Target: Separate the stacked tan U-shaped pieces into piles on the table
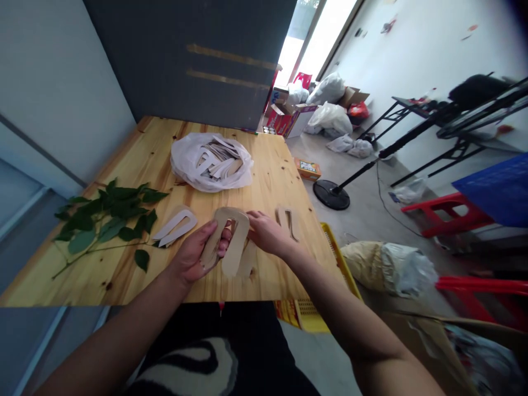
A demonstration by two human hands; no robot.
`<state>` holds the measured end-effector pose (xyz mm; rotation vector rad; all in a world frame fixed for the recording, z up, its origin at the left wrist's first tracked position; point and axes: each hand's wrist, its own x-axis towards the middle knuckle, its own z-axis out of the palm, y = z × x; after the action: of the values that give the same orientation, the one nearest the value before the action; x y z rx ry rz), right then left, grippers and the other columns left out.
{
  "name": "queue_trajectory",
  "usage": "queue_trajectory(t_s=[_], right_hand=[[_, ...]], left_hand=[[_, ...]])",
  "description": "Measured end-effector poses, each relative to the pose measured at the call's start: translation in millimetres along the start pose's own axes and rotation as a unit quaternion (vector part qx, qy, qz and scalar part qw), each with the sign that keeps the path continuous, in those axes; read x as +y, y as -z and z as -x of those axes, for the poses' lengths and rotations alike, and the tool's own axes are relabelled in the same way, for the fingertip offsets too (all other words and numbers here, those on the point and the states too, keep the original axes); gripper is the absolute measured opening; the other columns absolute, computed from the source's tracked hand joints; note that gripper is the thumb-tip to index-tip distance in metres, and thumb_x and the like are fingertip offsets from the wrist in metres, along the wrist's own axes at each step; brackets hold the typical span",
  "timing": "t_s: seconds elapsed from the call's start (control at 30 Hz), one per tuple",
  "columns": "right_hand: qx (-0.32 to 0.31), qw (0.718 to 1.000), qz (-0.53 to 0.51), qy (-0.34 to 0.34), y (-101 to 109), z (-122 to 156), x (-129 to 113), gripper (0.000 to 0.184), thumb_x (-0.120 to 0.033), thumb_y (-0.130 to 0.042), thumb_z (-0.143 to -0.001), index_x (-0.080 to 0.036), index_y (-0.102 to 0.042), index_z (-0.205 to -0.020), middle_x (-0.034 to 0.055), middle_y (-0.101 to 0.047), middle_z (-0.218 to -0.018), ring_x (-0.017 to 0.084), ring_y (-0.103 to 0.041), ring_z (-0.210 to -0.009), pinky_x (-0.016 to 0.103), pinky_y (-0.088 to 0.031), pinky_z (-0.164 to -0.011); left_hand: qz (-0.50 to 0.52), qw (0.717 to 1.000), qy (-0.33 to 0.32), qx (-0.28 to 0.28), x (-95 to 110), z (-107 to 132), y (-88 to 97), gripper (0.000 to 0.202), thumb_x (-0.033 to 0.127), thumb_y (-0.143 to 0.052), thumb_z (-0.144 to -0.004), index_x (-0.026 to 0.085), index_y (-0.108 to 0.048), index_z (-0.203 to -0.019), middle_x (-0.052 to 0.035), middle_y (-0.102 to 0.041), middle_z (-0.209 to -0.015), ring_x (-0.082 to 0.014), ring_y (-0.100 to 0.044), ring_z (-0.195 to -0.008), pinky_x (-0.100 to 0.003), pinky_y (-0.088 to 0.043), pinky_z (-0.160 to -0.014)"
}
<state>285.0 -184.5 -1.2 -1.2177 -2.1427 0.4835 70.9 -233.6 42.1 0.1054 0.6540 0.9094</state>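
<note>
My left hand (198,250) is closed around a stack of beige U-shaped cutouts (236,250), its fingertips showing through the slot. At the stack's upper right edge, my right hand (268,231) is closed on the pieces, with some of its fingers hidden behind them. Left of the stack lies a white U-shaped cutout (181,224) on the wooden table (144,283). More U-shaped cutouts (287,221) rest on the table just beyond my right hand. Farther back stands an open white plastic bag (187,168) filled with similar flat strips.
A leafy green branch (111,212) lies on the table's left side. Dark grey panel (198,33) rises behind the table. To the right are a yellow crate (344,264), a black round stand base (331,195), filled bags (388,267) and a red stool (447,214).
</note>
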Motion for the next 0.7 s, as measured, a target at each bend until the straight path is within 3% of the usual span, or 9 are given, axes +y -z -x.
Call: queue_trajectory(t_s=[0.1, 0.2, 0.33, 0.5, 0.6, 0.7], right_hand=[[0.119, 0.987, -0.080, -0.076, 10, 25, -21, 0.017, -0.023, -0.058, -0.097, -0.022, -0.071, -0.109, 0.0083, -0.074, -0.104, 0.018, -0.071, -0.091, 0.034, -0.059, -0.080], [0.196, 0.971, -0.102, -0.088, 13, 45, -51, 0.023, -0.026, -0.057, -0.101, -0.023, -0.070, -0.119, 0.0093, -0.072, -0.111, 0.019, -0.070, -0.098, 0.034, -0.060, -0.082], [0.227, 0.969, -0.072, -0.059, 4, 59, -75, 0.029, -0.023, -0.056, -0.101, -0.024, -0.068, -0.128, 0.0103, -0.069, -0.116, 0.019, -0.069, -0.098, 0.036, -0.061, -0.084], [0.259, 0.961, -0.085, -0.057, -2, 64, -80, 0.030, -0.019, -0.057, -0.101, -0.025, -0.067, -0.128, 0.0087, -0.069, -0.114, 0.019, -0.069, -0.100, 0.035, -0.061, -0.084], [0.265, 0.958, -0.091, -0.055, 0, 66, -85, 0.029, -0.017, -0.059, -0.099, -0.025, -0.067, -0.126, 0.0067, -0.069, -0.110, 0.017, -0.069, -0.094, 0.033, -0.062, -0.081], [0.263, 0.963, -0.050, -0.029, 1, 71, -93, 0.031, -0.015, -0.062, -0.098, -0.025, -0.066, -0.126, 0.0077, -0.068, -0.111, 0.019, -0.067, -0.101, 0.036, -0.061, -0.086]], left_hand=[[0.020, 1.000, -0.013, 0.019, 0, -2, 0.4, 0.044, 0.018, -0.032, -0.107, 0.005, -0.070, -0.090, -0.0071, -0.066, -0.067, -0.0099, -0.058, -0.048, -0.018, -0.046, -0.043], [0.032, 0.999, -0.009, 0.025, -5, -7, -1.7, 0.043, 0.019, -0.033, -0.107, 0.005, -0.070, -0.089, -0.0067, -0.066, -0.067, -0.0091, -0.057, -0.047, -0.018, -0.046, -0.044], [0.032, 0.999, -0.006, 0.011, -18, -14, -2.2, 0.040, 0.018, -0.036, -0.106, 0.004, -0.071, -0.093, -0.0082, -0.068, -0.071, -0.0106, -0.060, -0.050, -0.019, -0.048, -0.045], [0.028, 0.999, -0.030, -0.002, -30, -18, -0.7, 0.036, 0.019, -0.041, -0.105, 0.005, -0.073, -0.095, -0.0089, -0.070, -0.072, -0.0118, -0.062, -0.053, -0.020, -0.050, -0.048], [0.018, 0.999, -0.050, 0.012, -35, -18, -2.1, 0.032, 0.020, -0.044, -0.104, 0.007, -0.073, -0.096, -0.0080, -0.071, -0.072, -0.0124, -0.063, -0.055, -0.021, -0.052, -0.051], [0.017, 0.998, -0.053, 0.027, -37, -17, -4.7, 0.030, 0.020, -0.046, -0.104, 0.008, -0.073, -0.098, -0.0078, -0.072, -0.074, -0.0127, -0.066, -0.058, -0.021, -0.053, -0.054]])
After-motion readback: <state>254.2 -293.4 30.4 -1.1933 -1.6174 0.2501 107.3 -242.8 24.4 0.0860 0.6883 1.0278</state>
